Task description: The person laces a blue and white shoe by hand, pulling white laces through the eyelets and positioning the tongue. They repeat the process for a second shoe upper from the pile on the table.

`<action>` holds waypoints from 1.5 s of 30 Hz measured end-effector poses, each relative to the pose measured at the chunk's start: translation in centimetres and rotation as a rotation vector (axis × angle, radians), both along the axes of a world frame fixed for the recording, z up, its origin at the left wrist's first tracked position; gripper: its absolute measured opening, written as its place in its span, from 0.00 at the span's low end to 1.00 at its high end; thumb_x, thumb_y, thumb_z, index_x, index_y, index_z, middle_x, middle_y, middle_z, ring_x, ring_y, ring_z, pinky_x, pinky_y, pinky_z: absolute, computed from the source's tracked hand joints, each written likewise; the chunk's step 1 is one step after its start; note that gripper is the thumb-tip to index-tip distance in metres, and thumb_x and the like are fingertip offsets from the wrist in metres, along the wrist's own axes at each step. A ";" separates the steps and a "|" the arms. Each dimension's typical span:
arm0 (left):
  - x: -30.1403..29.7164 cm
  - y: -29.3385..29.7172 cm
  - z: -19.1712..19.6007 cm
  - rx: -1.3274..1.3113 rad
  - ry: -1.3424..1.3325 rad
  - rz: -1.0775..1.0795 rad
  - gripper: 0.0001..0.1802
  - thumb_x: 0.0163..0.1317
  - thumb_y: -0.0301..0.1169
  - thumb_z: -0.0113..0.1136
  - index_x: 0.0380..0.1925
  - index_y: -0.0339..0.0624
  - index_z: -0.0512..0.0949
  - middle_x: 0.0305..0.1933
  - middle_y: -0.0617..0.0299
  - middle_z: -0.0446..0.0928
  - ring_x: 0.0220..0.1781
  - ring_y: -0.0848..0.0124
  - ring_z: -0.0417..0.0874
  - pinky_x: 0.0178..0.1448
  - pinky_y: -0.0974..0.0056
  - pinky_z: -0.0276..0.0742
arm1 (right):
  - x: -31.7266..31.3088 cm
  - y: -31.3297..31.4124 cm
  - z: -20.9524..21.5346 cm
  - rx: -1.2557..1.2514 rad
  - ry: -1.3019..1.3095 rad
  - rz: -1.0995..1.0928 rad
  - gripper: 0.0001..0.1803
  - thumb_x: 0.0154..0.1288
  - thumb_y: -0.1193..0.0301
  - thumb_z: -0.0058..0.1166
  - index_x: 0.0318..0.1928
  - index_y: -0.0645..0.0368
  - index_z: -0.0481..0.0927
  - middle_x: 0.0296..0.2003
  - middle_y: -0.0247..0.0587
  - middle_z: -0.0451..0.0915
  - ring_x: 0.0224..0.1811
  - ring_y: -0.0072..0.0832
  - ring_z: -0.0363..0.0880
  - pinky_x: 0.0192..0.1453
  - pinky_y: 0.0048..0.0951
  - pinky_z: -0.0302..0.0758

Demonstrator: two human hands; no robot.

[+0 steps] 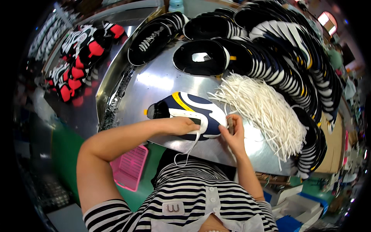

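Observation:
A navy, white and yellow shoe upper (179,102) lies on its side on the metal table, toe to the right. My left hand (186,126) is closed on the upper at its lace opening. From beside its fingertips a white shoelace (189,151) hangs in a loop over the table's near edge. At the toe end, my right hand (235,134) is closed with thumb and fingers pinched round a small brownish-grey piece (230,125); its kind is unclear. Just right of that hand lies a thick bundle of white shoelaces (259,110).
Rows of nested dark uppers (270,65) fill the table's far and right sides. A raised metal rim (106,89) bounds the table at left. Beyond it sit red, black and white uppers (79,63). A pink basket (129,166) stands below, left of my body.

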State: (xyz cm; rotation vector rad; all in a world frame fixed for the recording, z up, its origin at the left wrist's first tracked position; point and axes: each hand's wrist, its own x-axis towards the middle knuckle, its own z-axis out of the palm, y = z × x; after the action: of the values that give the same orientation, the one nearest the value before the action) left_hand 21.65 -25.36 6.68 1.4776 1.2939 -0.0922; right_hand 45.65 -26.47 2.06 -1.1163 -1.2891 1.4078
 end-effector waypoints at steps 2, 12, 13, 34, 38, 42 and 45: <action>0.0 -0.2 -1.4 -0.098 -0.156 0.137 0.24 0.71 0.48 0.55 0.49 0.37 0.82 0.48 0.57 0.83 0.50 0.71 0.79 0.58 0.67 0.73 | -1.0 -0.6 0.2 -0.001 -0.005 -0.001 0.27 0.59 0.78 0.66 0.54 0.58 0.66 0.43 0.36 0.75 0.43 0.20 0.74 0.45 0.21 0.73; 1.3 -1.9 -3.4 0.834 -0.102 0.362 0.11 0.61 0.36 0.58 0.32 0.42 0.85 0.31 0.53 0.83 0.35 0.53 0.83 0.42 0.52 0.77 | 0.5 -1.2 -0.9 -0.254 0.150 -0.087 0.22 0.62 0.74 0.64 0.52 0.58 0.67 0.43 0.37 0.76 0.42 0.21 0.75 0.43 0.21 0.74; 1.5 -2.1 -3.3 0.866 -0.114 0.366 0.11 0.61 0.36 0.58 0.32 0.42 0.85 0.31 0.53 0.83 0.34 0.53 0.83 0.41 0.52 0.77 | 0.5 -1.3 -0.7 -0.273 0.179 -0.087 0.22 0.62 0.74 0.64 0.52 0.58 0.67 0.43 0.37 0.76 0.42 0.21 0.75 0.42 0.21 0.74; -15.8 -8.0 1.7 1.205 0.357 0.737 0.09 0.70 0.29 0.55 0.40 0.34 0.80 0.38 0.52 0.79 0.42 0.58 0.80 0.51 0.60 0.75 | 4.7 -2.8 -2.6 -0.186 -0.160 -0.170 0.16 0.64 0.65 0.64 0.40 0.58 0.70 0.32 0.32 0.70 0.30 0.20 0.67 0.34 0.24 0.65; 2.2 -5.1 7.2 1.053 -0.425 -0.022 0.05 0.57 0.23 0.62 0.35 0.39 0.81 0.54 0.53 0.79 0.51 0.55 0.78 0.53 0.58 0.75 | 5.5 -1.8 -0.8 0.382 -0.775 -0.205 0.09 0.66 0.72 0.57 0.41 0.63 0.75 0.38 0.43 0.76 0.36 0.41 0.79 0.39 0.33 0.74; 4.1 -2.7 5.2 1.228 -0.248 0.023 0.08 0.53 0.23 0.66 0.34 0.39 0.80 0.56 0.53 0.79 0.53 0.53 0.77 0.54 0.55 0.74 | 7.0 -1.1 3.5 0.252 -0.529 -0.217 0.04 0.66 0.75 0.57 0.39 0.61 0.79 0.39 0.37 0.77 0.31 0.28 0.77 0.35 0.25 0.72; 6.8 -2.0 3.7 1.248 -0.299 0.019 0.08 0.54 0.21 0.65 0.35 0.37 0.79 0.52 0.52 0.80 0.51 0.53 0.78 0.54 0.55 0.74 | 3.6 -1.6 4.0 0.172 -0.110 0.027 0.04 0.68 0.75 0.56 0.41 0.60 0.79 0.35 0.32 0.77 0.28 0.19 0.73 0.32 0.20 0.68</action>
State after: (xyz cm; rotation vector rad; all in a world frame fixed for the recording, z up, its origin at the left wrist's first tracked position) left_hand 28.48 -27.40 10.36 2.3588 1.1149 1.0863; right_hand 49.22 -28.07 6.05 -1.0748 -1.4787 1.2432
